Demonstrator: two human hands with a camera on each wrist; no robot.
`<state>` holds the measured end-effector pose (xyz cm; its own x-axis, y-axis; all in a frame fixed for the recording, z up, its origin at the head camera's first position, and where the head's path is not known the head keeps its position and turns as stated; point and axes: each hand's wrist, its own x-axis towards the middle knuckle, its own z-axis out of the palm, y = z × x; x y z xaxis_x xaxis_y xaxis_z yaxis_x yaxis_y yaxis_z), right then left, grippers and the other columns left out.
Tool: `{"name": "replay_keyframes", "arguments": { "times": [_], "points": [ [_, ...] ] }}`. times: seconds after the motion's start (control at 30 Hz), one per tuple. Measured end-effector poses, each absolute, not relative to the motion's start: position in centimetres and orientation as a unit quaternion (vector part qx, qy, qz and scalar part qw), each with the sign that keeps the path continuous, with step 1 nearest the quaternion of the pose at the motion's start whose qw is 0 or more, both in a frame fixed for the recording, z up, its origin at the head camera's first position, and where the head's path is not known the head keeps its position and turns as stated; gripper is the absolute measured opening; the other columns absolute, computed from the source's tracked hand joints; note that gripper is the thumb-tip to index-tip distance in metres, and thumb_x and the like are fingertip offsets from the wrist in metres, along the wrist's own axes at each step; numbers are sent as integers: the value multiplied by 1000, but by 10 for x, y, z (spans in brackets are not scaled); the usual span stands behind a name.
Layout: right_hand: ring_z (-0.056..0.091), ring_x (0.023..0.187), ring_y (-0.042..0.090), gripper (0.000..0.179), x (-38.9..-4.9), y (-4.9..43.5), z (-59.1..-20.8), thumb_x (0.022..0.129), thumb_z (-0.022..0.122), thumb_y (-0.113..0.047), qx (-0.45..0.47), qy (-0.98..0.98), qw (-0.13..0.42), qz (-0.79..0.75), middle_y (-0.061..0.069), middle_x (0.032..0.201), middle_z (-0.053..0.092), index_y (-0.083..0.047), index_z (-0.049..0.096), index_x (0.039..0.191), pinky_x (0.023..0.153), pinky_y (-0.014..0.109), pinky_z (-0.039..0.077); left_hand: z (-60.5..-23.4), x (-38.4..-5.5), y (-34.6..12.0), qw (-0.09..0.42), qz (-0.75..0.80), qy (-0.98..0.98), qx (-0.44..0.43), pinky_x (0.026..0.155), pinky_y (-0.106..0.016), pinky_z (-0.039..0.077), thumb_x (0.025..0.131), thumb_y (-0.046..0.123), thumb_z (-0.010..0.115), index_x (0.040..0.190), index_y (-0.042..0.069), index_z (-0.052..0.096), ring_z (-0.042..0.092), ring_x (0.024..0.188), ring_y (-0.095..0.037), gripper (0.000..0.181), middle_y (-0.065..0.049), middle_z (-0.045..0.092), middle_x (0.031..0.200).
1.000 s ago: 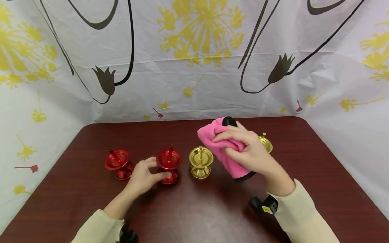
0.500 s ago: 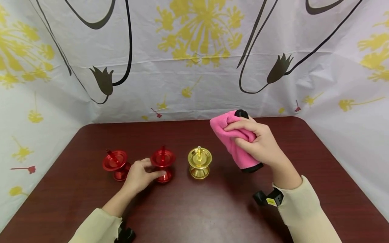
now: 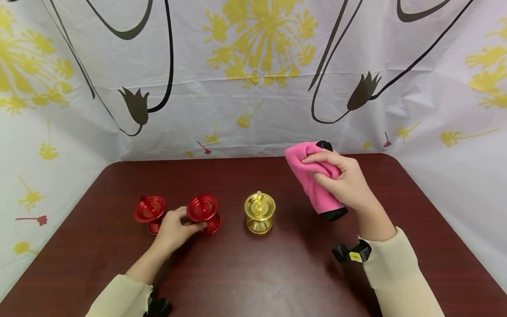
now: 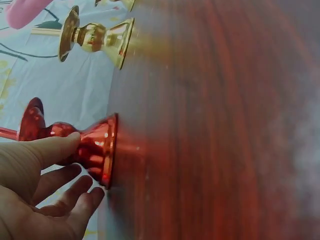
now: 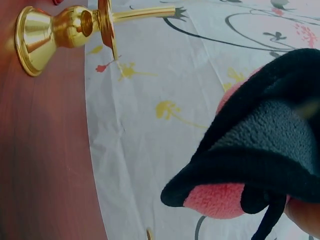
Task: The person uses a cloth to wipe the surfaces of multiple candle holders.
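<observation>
My left hand (image 3: 173, 228) grips a shiny red candle holder (image 3: 203, 208) by its narrow waist. In the left wrist view, the thumb lies against the waist of this red candle holder (image 4: 95, 145), with its base right at the tabletop. My right hand (image 3: 349, 179) holds a pink fleece pouch (image 3: 313, 187) in the air, thumb and fingers bunching the fabric. The black-edged mouth of the pouch (image 5: 260, 150) fills the right side of the right wrist view. A second red candle holder (image 3: 150, 209) stands left of my left hand.
A gold candle holder (image 3: 259, 210) stands upright between my hands. Part of another gold candle holder (image 4: 117, 4) shows at the top of the left wrist view. The dark wooden table (image 3: 253, 273) ends at a patterned white sheet (image 3: 190, 119).
My left hand has moved the red candle holder leftward, away from the gold one. My right hand has moved rightward and slightly up with the pouch; the gold dish beside it is now hidden.
</observation>
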<state>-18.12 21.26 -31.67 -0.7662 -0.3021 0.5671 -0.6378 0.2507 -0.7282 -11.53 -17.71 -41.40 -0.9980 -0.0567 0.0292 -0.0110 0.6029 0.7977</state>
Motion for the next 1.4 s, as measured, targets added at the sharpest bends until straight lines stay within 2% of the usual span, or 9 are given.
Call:
{"name": "replay_keyframes", "arguments": {
  "times": [0.23, 0.3, 0.43, 0.6, 0.73, 0.87, 1.1, 1.23, 1.4],
  "points": [
    [59, 100, 6, 22, -181, 222, -313, 87, 68, 5, 264, -784, 162, 538, -16, 107, 68, -3, 73, 107, 72, 11, 52, -401, -95, -182, 17, -434, -900, 38, 99, -48, 52, 85, 21, 78, 120, 6, 70, 63, 115, -30, 39, -14, 71, 119],
    [58, 102, 7, 22, -182, 224, -312, 87, 68, 3, 255, -786, 160, 541, -16, 108, 67, -1, 72, 108, 72, 11, 53, -397, -87, -182, 13, -438, -898, 49, 95, -42, 53, 86, 22, 78, 122, 6, 69, 65, 112, -28, 40, -13, 72, 117],
    [58, 102, 7, 22, -184, 227, -313, 89, 68, 1, 242, -790, 154, 543, -16, 111, 66, 0, 71, 110, 71, 12, 53, -389, -72, -179, 11, -471, -880, 57, 78, -24, 54, 88, 22, 76, 117, 7, 70, 70, 98, -16, 34, -9, 75, 108],
    [58, 95, 8, 22, -187, 228, -318, 89, 69, -3, 228, -807, 136, 528, -17, 109, 66, -5, 72, 111, 68, 14, 53, -383, -61, -166, 21, -497, -867, 33, 75, -20, 54, 88, 23, 75, 111, 8, 71, 69, 88, -5, 27, -4, 75, 103],
    [58, 87, 10, 23, -188, 225, -321, 89, 69, -4, 226, -820, 115, 513, -15, 105, 67, -9, 72, 112, 63, 16, 52, -385, -63, -152, 22, -505, -863, 2, 76, -21, 55, 87, 20, 77, 108, 6, 72, 70, 88, -8, 26, -5, 75, 101],
    [57, 84, 12, 26, -190, 220, -325, 88, 68, 0, 237, -827, 99, 500, -6, 104, 67, -11, 72, 111, 61, 18, 50, -389, -71, -136, 17, -504, -863, -29, 79, -22, 56, 84, 14, 78, 107, 6, 72, 72, 88, -11, 25, -5, 75, 98],
    [56, 96, 10, 29, -191, 205, -336, 86, 69, 3, 281, -834, 66, 470, 9, 117, 67, -12, 73, 110, 71, 15, 48, -397, -83, -108, -7, -498, -864, -70, 83, -33, 58, 84, 14, 78, 112, 4, 70, 72, 95, -18, 31, -9, 74, 106],
    [54, 97, 14, 29, -189, 196, -341, 86, 69, 3, 302, -833, 45, 461, 9, 119, 67, -13, 74, 109, 70, 16, 47, -400, -91, -97, -8, -494, -866, -82, 90, -43, 57, 84, 16, 78, 115, 4, 68, 72, 99, -23, 34, -11, 74, 110],
    [52, 95, 19, 32, -188, 185, -348, 85, 68, 4, 315, -833, 17, 454, 5, 116, 69, -18, 74, 107, 70, 20, 47, -405, -103, -87, -10, -497, -866, -65, 96, -46, 54, 84, 15, 78, 118, 6, 67, 70, 104, -25, 38, -10, 73, 113]
  ]
}}
